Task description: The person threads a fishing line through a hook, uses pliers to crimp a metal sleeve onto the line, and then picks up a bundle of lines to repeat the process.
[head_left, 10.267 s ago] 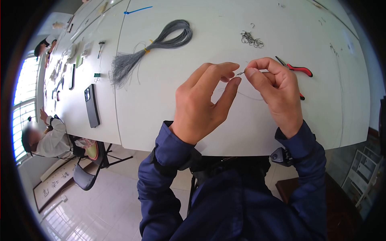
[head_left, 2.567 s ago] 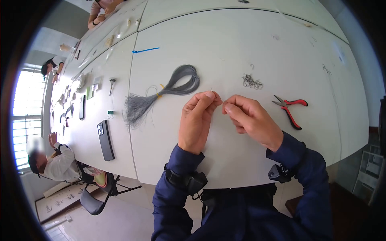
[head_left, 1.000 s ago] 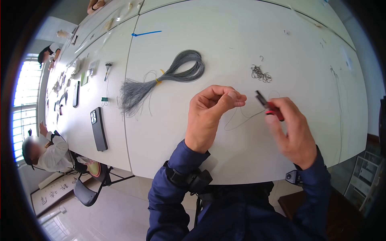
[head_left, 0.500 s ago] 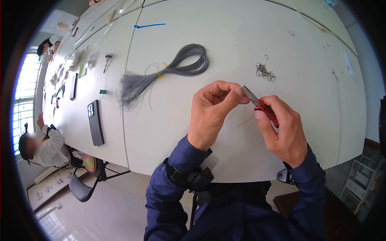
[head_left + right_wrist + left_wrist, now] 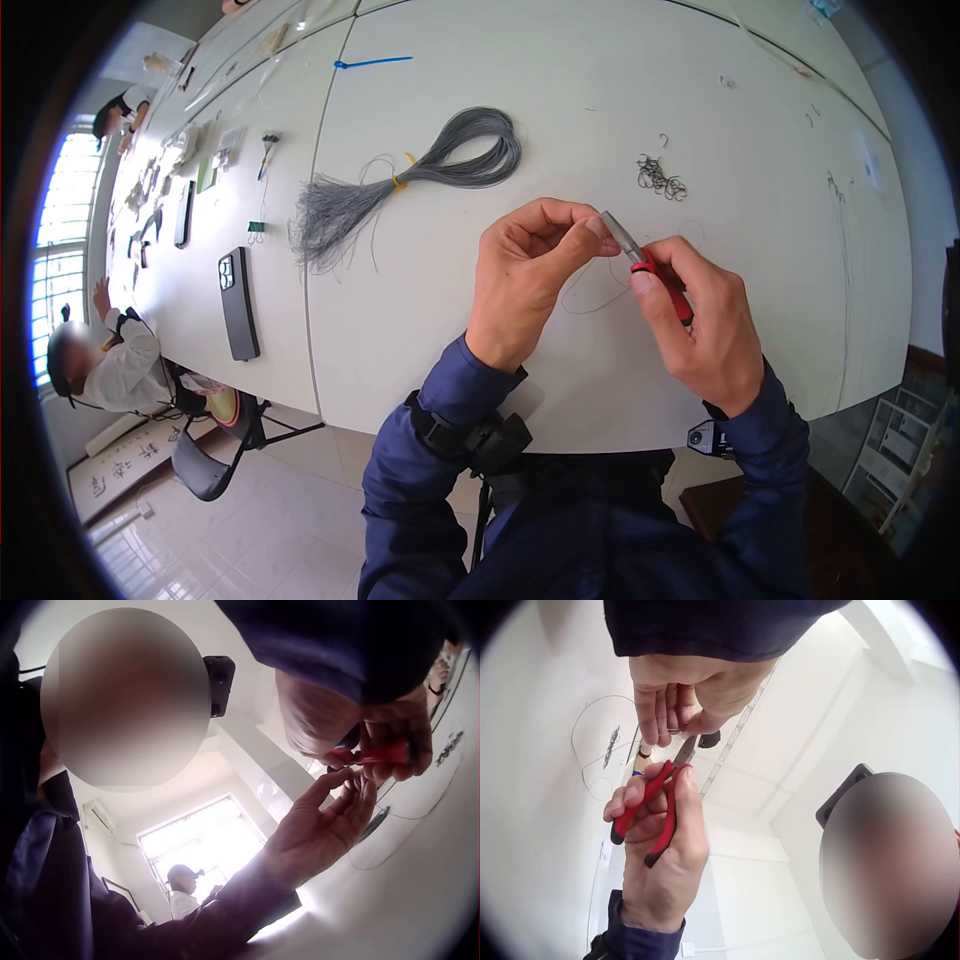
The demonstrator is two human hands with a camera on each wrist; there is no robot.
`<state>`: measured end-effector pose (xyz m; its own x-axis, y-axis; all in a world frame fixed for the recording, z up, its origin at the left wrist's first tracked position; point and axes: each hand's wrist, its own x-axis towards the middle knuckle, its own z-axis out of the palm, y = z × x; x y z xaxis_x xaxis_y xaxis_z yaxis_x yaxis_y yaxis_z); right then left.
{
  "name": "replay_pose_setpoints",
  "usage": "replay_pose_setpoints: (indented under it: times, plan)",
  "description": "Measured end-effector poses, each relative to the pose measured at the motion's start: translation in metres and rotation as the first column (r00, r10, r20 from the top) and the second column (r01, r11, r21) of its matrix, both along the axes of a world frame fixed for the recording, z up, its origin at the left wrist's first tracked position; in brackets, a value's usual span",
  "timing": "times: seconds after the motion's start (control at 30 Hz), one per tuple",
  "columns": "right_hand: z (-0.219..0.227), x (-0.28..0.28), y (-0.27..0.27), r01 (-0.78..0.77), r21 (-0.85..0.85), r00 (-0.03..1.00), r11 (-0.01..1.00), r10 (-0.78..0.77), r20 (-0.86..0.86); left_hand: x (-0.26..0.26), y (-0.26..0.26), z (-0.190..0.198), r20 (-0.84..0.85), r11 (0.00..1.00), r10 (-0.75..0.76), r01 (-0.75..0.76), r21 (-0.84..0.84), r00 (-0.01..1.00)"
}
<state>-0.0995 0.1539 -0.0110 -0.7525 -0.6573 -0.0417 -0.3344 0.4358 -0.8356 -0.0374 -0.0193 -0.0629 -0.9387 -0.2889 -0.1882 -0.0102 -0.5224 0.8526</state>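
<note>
My left hand (image 5: 525, 275) pinches a thin fishing line (image 5: 572, 741) between thumb and fingertips; whatever small part lies inside the pinch is hidden. From there the line runs in loose loops over the white table. My right hand (image 5: 715, 335) grips red-handled pliers (image 5: 667, 814), and their nose meets the left fingertips, close at the line. In the left wrist view the two handles stand slightly apart in the palm. Behind the hands lies a small heap of dark fish hooks (image 5: 660, 180), with one single hook (image 5: 663, 140) beyond it.
A grey bundle of line (image 5: 465, 140), tied with a yellow band, lies at the back left. A blue cable tie (image 5: 373, 63), a phone (image 5: 238, 305) and a green binder clip (image 5: 256, 230) lie farther left. More thin line (image 5: 846, 270) stretches along the table's right side.
Earlier both hands worked at a small piece with the pliers lying on the table. The right hand has since picked up the pliers and brought their nose to the left fingertips, where they stay.
</note>
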Motion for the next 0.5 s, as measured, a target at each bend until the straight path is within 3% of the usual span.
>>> replay_pose_setpoints:
  times: [0.17, 0.5]
  plan:
    - [-0.0044, 0.0007, 0.0032, 0.046, -0.076, 0.997, 0.996, -0.051, -0.066, -0.0007, -0.0003, -0.0011, 0.001, 1.000, 0.002, -0.002, -0.012, 1.000]
    - [-0.0062, -0.0004, 0.0013, 0.018, -0.037, 1.000, 0.999, -0.019, -0.022, -0.0014, -0.0004, -0.0008, 0.008, 1.000, -0.007, 0.007, -0.013, 1.000]
